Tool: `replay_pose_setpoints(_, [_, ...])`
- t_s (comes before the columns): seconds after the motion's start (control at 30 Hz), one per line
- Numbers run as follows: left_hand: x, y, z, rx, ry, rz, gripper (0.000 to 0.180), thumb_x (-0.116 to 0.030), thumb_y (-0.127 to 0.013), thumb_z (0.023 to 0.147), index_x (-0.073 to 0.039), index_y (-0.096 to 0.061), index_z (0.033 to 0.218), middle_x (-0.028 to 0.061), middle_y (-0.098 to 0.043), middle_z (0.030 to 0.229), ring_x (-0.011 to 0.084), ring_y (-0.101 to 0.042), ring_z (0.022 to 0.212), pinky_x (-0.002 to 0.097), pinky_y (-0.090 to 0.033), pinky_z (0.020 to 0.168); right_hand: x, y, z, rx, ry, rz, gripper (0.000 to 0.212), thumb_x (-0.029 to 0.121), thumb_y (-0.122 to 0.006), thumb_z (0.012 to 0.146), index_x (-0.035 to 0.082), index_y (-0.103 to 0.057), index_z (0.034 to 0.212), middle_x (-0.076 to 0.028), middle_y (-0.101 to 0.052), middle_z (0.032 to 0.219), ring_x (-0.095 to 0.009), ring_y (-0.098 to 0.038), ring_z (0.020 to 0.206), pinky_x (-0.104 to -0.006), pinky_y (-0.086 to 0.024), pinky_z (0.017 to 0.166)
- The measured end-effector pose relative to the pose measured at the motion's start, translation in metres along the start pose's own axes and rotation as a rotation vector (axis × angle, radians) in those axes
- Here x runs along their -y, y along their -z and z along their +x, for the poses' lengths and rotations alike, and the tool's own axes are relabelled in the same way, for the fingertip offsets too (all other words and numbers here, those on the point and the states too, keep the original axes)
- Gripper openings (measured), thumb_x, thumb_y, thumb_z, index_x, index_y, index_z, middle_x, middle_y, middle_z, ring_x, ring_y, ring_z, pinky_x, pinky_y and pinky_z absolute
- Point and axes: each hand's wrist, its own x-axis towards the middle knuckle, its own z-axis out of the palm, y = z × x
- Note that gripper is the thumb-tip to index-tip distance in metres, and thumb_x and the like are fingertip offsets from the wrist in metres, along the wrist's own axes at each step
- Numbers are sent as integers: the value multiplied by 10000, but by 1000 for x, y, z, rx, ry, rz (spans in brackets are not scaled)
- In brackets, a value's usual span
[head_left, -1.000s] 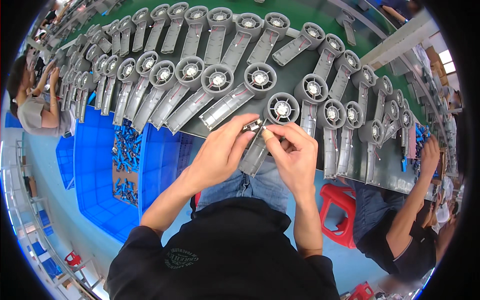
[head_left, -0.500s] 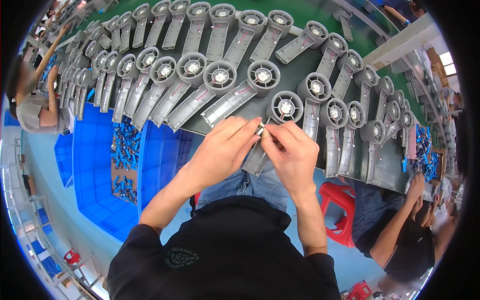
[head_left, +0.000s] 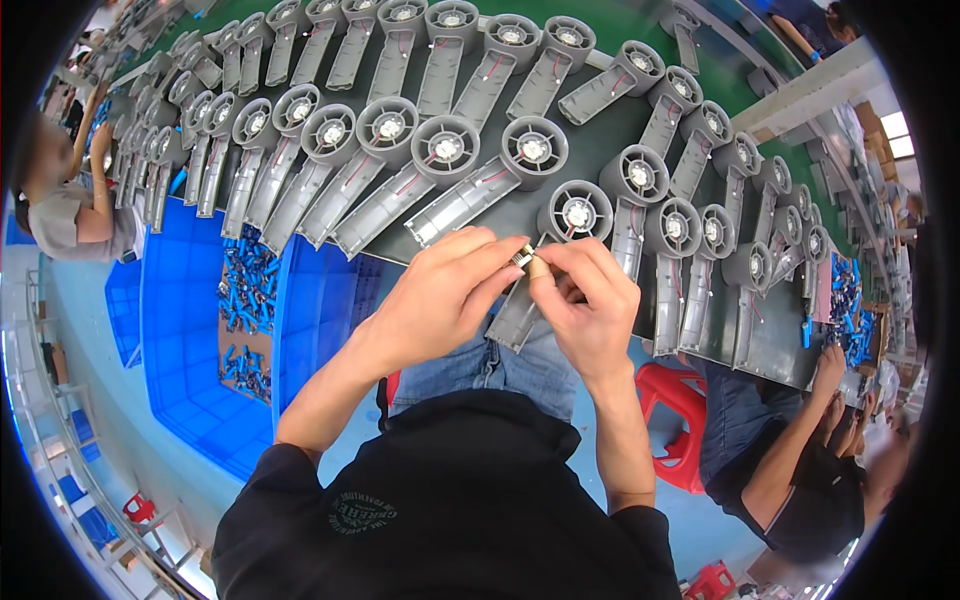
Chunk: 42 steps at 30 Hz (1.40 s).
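Observation:
My left hand (head_left: 445,290) pinches a small pale-and-dark part (head_left: 522,257), possibly a connector or little circuit board, between thumb and forefinger. Close against its right side, the thumb and fingers of my right hand (head_left: 588,305) are pressed together. What they grip is too small to make out. Just beyond and below both hands lies a grey fan housing (head_left: 548,225), its round end with a spoked ring and white hub. Its open trough-like handle (head_left: 516,318) points toward me at the table edge, partly covered by my hands.
Rows of similar grey fan housings (head_left: 445,150) cover the dark table (head_left: 590,130). Blue bins (head_left: 190,330) stand left, with blue cylindrical parts with wires (head_left: 248,285) between bin walls. A red stool (head_left: 680,430) and a co-worker (head_left: 800,470) are at right; another person (head_left: 75,205) sits left.
Both hands stay together at nearly the same spot. The small part between the fingertips looks slightly turned and shows a little more. The fan housings appear shifted slightly in the view.

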Motion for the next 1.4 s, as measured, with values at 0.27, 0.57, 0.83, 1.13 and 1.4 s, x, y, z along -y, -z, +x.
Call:
replay_pose_setpoints(0.27, [5,0,2,-16,-88,-45,280,10,-638,860,61,-631,1135,131,-568,793,274,-548,707,355,-455,640,-2,-1,0,-8,-28,55,115,-46,-741,777,-22,-688,876,-36,-626,798,-46,-571,577,-175,-428,476])
replay_pose_setpoints(0.57, [6,0,2,-20,-94,-21,278,15,-636,855,65,-632,1128,135,-571,801,279,-548,710,361,-456,642,-2,0,0,-18,6,35,113,-43,-740,788,-27,-687,886,-42,-624,796,-56,-579,586,-184,-451,489])
replay_pose_setpoints(0.83, [10,0,2,17,-30,-117,288,38,-614,854,74,-632,1139,129,-573,804,253,-554,701,337,-456,646,-8,-3,1,-31,135,-61,130,-36,-746,785,-24,-688,901,-57,-639,811,-90,-596,595,-214,-474,505])
replay_pose_setpoints(1.13, [16,1,5,23,-129,-90,298,36,-617,846,73,-622,1142,140,-567,806,291,-551,729,363,-454,658,-12,3,6,10,257,-176,151,-25,-761,756,1,-690,887,-67,-646,792,-132,-612,588,-243,-495,520])
replay_pose_setpoints(1.4, [17,1,6,58,-163,-73,345,53,-627,838,57,-626,1183,129,-573,794,275,-556,725,353,-466,668,-13,4,5,28,189,-89,151,-41,-761,753,-8,-677,875,-66,-644,800,-116,-626,611,-231,-506,515])
